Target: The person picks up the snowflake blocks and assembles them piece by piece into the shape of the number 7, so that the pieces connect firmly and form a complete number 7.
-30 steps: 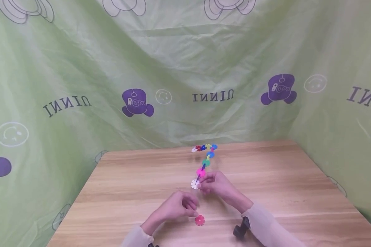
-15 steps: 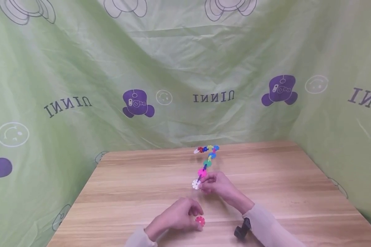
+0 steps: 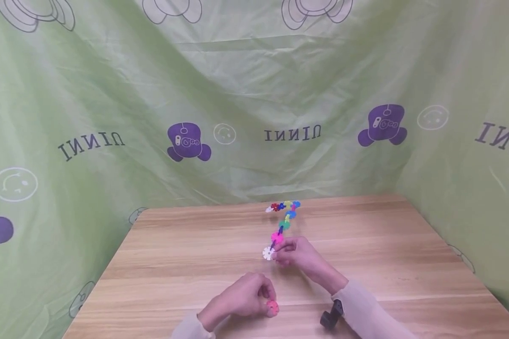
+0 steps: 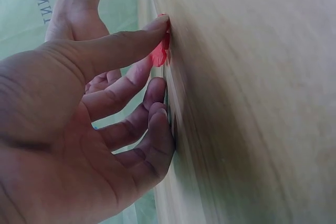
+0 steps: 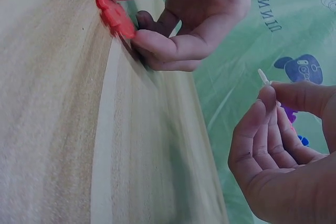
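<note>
A red notched plastic disc (image 3: 273,308) is pinched between thumb and index finger of my left hand (image 3: 249,295), low over the table's near part. In the right wrist view the red disc (image 5: 116,18) is tilted, thumb and finger at opposite edges. My right hand (image 3: 299,256) pinches the white disc (image 3: 268,253) that ends a chain of interlocked discs. From there the chain runs away from me through a pink disc (image 3: 277,237) and a green disc (image 3: 284,224), then bends left at a blue disc (image 3: 296,204). The right wrist view shows the white disc (image 5: 264,76) edge-on.
The wooden table (image 3: 174,249) spreads out around both hands. Behind and beside it hangs a green printed curtain (image 3: 246,94). A black device (image 3: 332,315) sits at the right sleeve's cuff.
My left hand has come down to the red disc on the table, and its thumb and finger have closed on it and tilted it. The right hand and chain have barely moved.
</note>
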### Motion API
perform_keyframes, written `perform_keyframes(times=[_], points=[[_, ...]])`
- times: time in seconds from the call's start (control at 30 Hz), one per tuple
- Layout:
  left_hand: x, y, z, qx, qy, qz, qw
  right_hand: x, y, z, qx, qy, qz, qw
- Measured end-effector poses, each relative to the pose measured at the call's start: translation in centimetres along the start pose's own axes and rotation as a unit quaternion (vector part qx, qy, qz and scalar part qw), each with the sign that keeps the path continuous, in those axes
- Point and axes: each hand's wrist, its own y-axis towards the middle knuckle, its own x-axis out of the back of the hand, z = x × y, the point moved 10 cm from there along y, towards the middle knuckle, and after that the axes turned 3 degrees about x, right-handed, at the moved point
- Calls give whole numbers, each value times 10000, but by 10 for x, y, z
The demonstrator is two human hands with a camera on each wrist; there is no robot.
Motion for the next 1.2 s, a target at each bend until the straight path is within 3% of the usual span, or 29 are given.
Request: perform_keyframes(times=[0.23, 0.57, 0.7, 0.9, 1.2], points=[[0, -1, 4, 188, -386, 18, 9991, -1, 1, 0, -27, 25, 59, 10000], [3, 2, 3, 235, -433, -46, 9988, 2, 3, 3, 41, -7, -11, 10000], [4, 2, 4, 272, -681, -118, 9972, 6, 2, 2, 55, -37, -52, 10000], [23, 6, 4, 319, -1029, -572, 9925, 8, 0, 4, 51, -79, -50, 9999], [55, 7, 4, 77, -1056, -1352, 9851, 8, 1, 2, 30, -60, -110, 9999]])
